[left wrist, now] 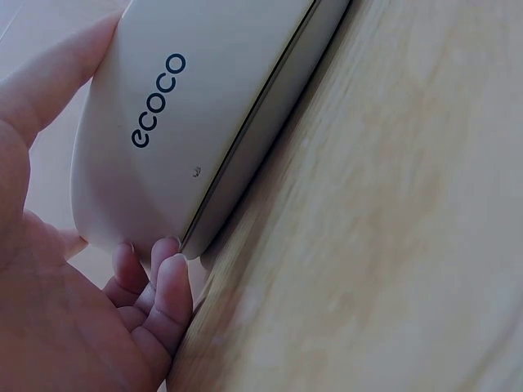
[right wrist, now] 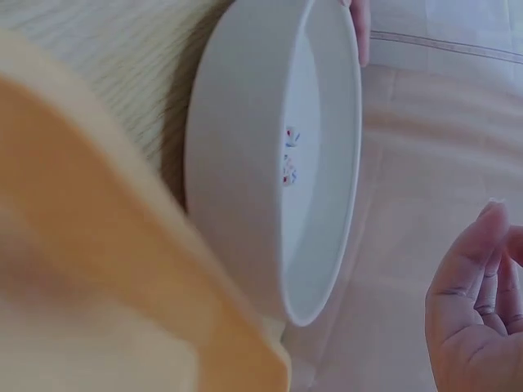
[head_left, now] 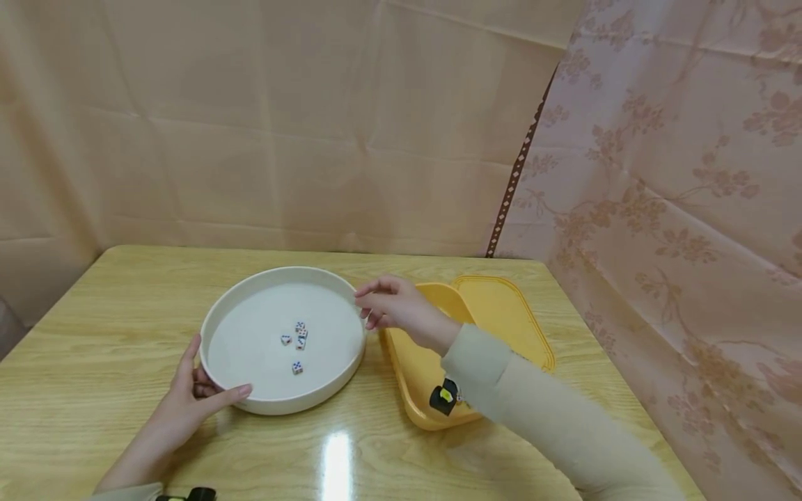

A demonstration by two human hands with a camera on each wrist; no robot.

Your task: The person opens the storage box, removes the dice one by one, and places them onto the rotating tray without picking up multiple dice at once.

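A round white tray [head_left: 257, 306] with a raised rim sits on the table, several small white dice [head_left: 297, 367] with coloured dots lying inside it. My left hand [head_left: 182, 407] grips the tray's near left side, thumb at the rim and fingers against the outer wall. In the left wrist view, the tray's wall [left wrist: 147, 188] bears the word "ecoco", and some fingertips are curled at its lower edge. Beside the tray's right rim hovers my right hand [head_left: 401, 309], fingers loosely bent. Nothing shows between the thumb and fingers of the right hand [right wrist: 478, 318] in the right wrist view.
A yellow plastic box [head_left: 416, 386] stands right of the tray, partly under my right forearm. Behind it to the right lies a flat yellow lid [head_left: 507, 313]. Beige cloth [head_left: 301, 139] hangs behind the wooden table [head_left: 75, 376], with flowered cloth [head_left: 689, 209] along the right.
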